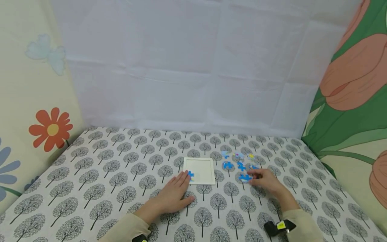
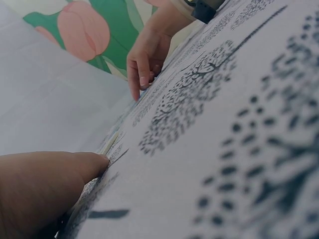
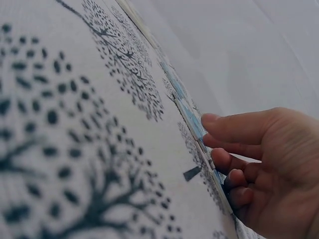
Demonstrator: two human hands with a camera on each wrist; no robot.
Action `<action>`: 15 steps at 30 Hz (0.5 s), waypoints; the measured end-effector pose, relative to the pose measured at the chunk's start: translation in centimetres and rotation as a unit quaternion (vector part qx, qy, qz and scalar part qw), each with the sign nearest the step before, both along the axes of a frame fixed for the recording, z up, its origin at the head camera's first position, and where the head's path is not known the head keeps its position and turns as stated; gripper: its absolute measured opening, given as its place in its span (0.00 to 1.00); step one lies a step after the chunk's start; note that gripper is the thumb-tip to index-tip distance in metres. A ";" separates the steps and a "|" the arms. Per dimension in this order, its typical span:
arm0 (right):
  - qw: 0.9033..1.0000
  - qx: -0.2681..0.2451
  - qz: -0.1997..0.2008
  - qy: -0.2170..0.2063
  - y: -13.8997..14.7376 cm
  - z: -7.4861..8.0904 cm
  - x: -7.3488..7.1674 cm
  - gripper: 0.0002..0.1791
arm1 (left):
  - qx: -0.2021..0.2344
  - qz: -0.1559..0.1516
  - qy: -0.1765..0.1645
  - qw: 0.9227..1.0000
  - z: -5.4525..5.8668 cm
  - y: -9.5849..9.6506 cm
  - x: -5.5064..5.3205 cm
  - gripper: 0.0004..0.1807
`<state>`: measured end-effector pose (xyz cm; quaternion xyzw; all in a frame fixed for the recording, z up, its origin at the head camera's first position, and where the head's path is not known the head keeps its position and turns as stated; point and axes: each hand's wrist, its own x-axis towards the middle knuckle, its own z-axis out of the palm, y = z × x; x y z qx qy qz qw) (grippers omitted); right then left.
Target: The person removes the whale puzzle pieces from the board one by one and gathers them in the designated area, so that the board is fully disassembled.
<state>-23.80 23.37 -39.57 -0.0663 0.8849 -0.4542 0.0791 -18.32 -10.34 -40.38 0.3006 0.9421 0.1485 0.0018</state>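
Meanwhile the left hand (image 1: 173, 196) lies flat and empty on the tree-print cloth (image 1: 99, 174), fingertips at the white tray (image 1: 199, 170), while at three o'clock the right hand (image 1: 266, 180) curls its fingers onto a blue puzzle piece (image 1: 245, 177) among the loose pieces (image 1: 239, 161).

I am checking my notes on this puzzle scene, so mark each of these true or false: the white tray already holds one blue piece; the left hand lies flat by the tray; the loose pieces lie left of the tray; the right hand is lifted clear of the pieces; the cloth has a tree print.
1. The white tray holds one blue piece: true.
2. The left hand lies flat by the tray: true, at its near left corner.
3. The loose pieces lie left of the tray: false, they lie to its right.
4. The right hand is lifted clear of the pieces: false, its fingertips touch a blue piece on the cloth.
5. The cloth has a tree print: true.
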 end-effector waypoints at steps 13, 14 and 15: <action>1.000 -0.021 -0.002 -0.009 0.0 0.1 -0.4 0.21 | 0.018 0.005 0.008 1.000 -0.2 0.0 -0.1 0.39; 1.000 -0.021 -0.001 -0.009 0.0 0.1 -0.4 0.21 | 0.020 0.005 0.008 1.000 -0.2 0.0 -0.1 0.39; 1.000 -0.019 0.000 -0.008 0.0 0.2 -0.5 0.22 | 0.022 0.006 0.009 1.000 -0.2 0.0 -0.1 0.39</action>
